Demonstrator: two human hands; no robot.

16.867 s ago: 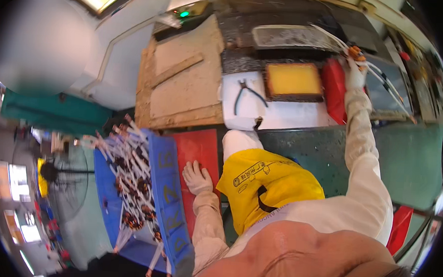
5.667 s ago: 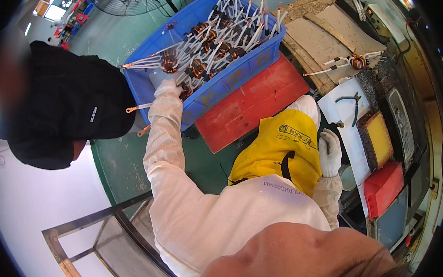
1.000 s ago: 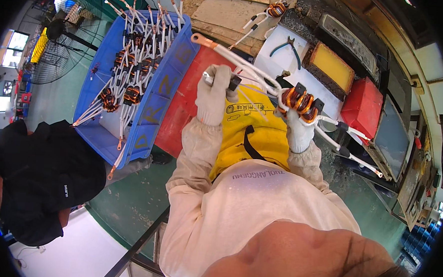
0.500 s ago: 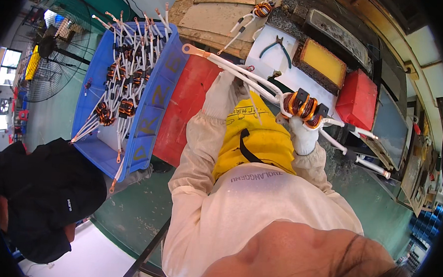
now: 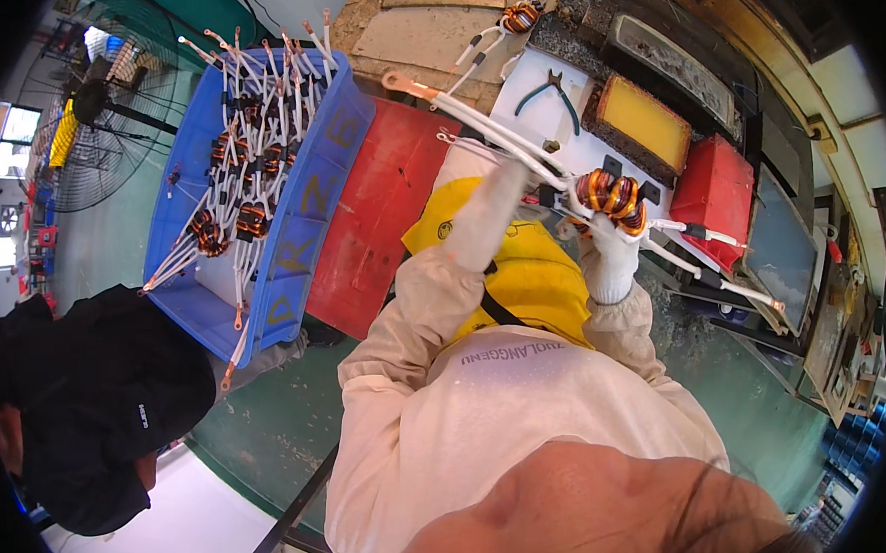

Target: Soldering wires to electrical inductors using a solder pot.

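Green floor (image 5: 265, 427) lies below; before you, your white-gloved right hand (image 5: 612, 260) grips the copper-wound ring coil (image 5: 612, 200); your white-gloved left hand (image 5: 489, 215) slants up beside it, fingers too blurred to tell.

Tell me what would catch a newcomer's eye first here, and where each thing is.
The copper-wound coil with long white leads stands out first, held in the right hand, right of centre. Then comes the blue crate on the left, crowded with similar coils, and the bright yellow apron below the hands.
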